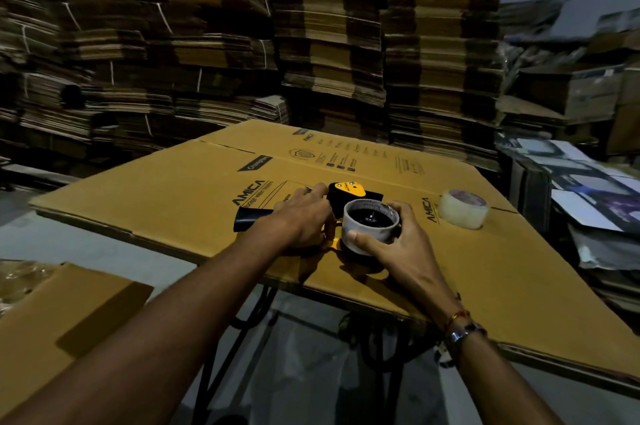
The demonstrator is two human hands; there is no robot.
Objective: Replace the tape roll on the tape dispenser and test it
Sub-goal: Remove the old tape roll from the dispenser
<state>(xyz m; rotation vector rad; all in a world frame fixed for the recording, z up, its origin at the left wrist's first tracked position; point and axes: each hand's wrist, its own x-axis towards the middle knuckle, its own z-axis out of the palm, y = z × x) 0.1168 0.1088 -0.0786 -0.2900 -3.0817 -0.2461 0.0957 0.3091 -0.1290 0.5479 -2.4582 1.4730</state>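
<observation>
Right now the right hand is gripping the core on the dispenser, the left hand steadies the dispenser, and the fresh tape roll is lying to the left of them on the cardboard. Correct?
Not quite. The head view shows the fresh tape roll to the right of the hands, not the left. The rest holds: the right hand grips the core on the dispenser, the left hand steadies it, and the roll lies on the cardboard.

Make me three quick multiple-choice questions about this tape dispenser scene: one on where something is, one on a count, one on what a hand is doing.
1. Where does the spare tape roll lie?
A. Right of the tape dispenser
B. On the floor
C. In the left hand

2. How many tape rolls show?
A. One
B. Two
C. Four

3. What does the right hand do?
A. Hangs idle
B. Lifts the cardboard sheet
C. Grips the roll on the dispenser

1 A: it sits alone on the sheet. 2 B: one mounted, one spare. 3 C: fingers curl round it, while the left hand steadies the dispenser.
</observation>
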